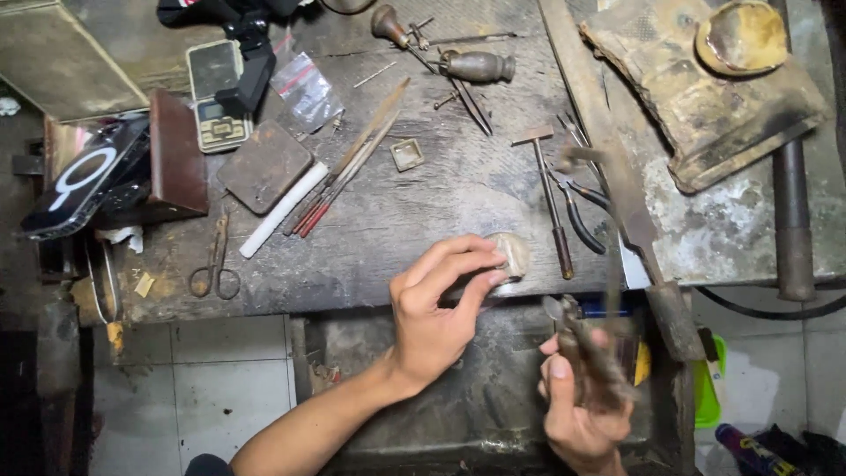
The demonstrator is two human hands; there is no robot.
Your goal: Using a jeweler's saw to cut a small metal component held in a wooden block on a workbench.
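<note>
At the front edge of the scarred wooden workbench (397, 229), the left hand (436, 308) pinches a small pale lump (511, 254) steady against the wood, while the right hand (577, 401) is closed around a blurred metal hand tool (586, 348), raised clear.

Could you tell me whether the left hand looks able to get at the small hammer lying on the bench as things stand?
Probably yes: the left hand rests at the bench edge on a pale lump, and the small hammer lies just beyond it with nothing between, though the fingers are occupied.
</note>
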